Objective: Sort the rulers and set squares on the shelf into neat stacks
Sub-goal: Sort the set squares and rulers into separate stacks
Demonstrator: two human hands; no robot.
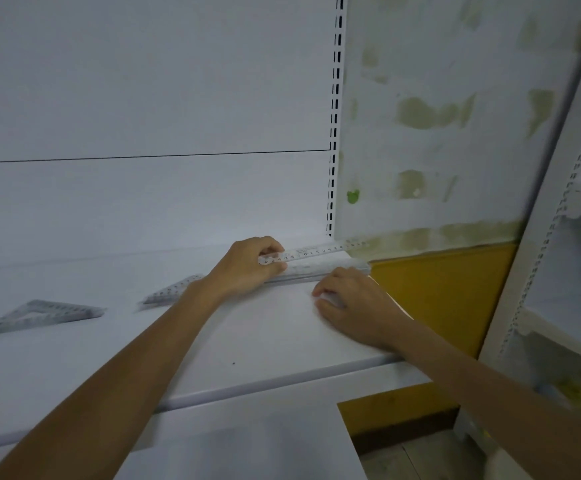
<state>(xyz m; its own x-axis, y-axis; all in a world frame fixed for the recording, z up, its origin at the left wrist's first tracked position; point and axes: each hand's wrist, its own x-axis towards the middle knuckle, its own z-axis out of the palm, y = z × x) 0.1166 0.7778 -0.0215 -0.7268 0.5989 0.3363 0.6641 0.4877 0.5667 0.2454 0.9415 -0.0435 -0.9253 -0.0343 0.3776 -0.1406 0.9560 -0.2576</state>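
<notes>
The ruler, pinched by the left hand above the stack at the shelf's back, should be laid flush, ends squared. The right hand's grasp cannot be told through blur.

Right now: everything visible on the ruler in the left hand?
The ruler is clear plastic, long, narrow, with dark printed numbers along its edge. The left hand pinches its left end. It slopes up to the right, over a stack of rulers at the back right of the shelf. Its far end is blurred.
</notes>
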